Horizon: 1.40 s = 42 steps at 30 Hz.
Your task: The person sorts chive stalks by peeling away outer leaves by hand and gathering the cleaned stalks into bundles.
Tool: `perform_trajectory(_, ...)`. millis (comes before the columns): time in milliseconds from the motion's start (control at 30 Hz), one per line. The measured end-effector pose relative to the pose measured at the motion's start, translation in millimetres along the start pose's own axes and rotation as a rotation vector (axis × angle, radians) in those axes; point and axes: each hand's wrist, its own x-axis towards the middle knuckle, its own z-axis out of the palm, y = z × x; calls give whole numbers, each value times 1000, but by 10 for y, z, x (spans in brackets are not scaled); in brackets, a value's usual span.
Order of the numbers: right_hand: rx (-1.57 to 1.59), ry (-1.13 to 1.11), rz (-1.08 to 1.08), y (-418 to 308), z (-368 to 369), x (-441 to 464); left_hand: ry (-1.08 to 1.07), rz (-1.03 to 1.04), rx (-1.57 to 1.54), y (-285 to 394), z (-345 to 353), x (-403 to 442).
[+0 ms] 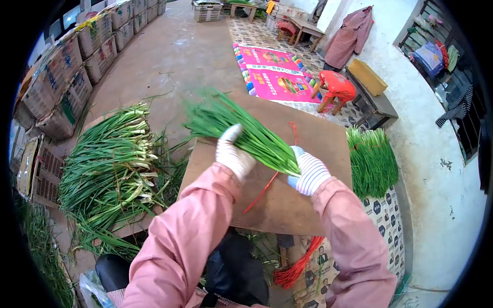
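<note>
A bundle of long green leafy stalks (246, 131) is held above the brown board (323, 133), its leafy end to the upper left. My left hand (233, 154), in a white striped glove, is closed around the bundle's middle. At the pale stem end, my right hand (309, 172), gloved too, grips the stalks. Beneath the bundle a red tie (262, 197) lies across the board. Left of the board is a large pile of similar stalks (113, 164). On the right stands a neat stack of green stalks (374, 164).
Red ties (298, 267) hang below the board's front edge. Stacked crates (56, 82) line the left side. A red-covered stool (336, 86), a wooden bench (377, 108) and pink printed sheets (280, 77) are at the upper right, near the white wall (436, 190).
</note>
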Motion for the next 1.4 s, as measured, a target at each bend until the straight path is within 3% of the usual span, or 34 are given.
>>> perform_trajectory(100,-129,-45,80,376,-78,-118,87,-27,82,441,-24,-39)
perform_trajectory(133,-182,-166,152,523,-33,-153,193,-33,180,629,-150,3)
perform_trajectory(167,-232,-294,225,649,26,-207,437,89,301,661,-76,-117)
perform_trajectory(200,-221,-292,238,747,90,-264,461,43,404,788,-172,-158)
perform_trajectory(367,-214,-206,214,1124,44,-616,480,54,615,962,-323,-348)
perform_trajectory(400,-192,-194,212,1194,-15,-735,396,67,626,984,-347,-407)
perform_trajectory(533,-10,176,149,1053,-47,-1115,435,94,650,954,-318,-448)
perform_trajectory(600,-113,200,90,780,131,-1167,487,142,675,920,-339,-436)
perform_trajectory(800,-332,-21,181,516,590,-900,432,118,753,937,-405,-597)
perform_trajectory(867,-314,-150,315,507,586,-826,469,133,791,950,-432,-727)
perform_trajectory(933,-330,-165,317,508,548,-810,474,178,890,975,-546,-846)
perform_trajectory(1000,-426,-321,222,528,451,-817,462,218,872,980,-613,-972)
perform_trajectory(1033,-415,-368,287,490,356,-861,476,236,866,970,-634,-1028)
perform_trajectory(1100,-409,-306,292,545,261,-970,490,254,852,898,-694,-1114)
perform_trajectory(1233,-386,-157,293,663,272,-1121,190,397,1224,586,-908,-1154)
perform_trajectory(1300,-355,-72,303,605,127,-1088,65,327,1579,399,-961,-1216)
perform_trajectory(1333,-257,-78,424,532,-21,-1023,37,274,1750,296,-930,-1231)
perform_trajectory(1400,-361,161,385,554,-181,-924,-112,272,2184,199,-806,-1270)
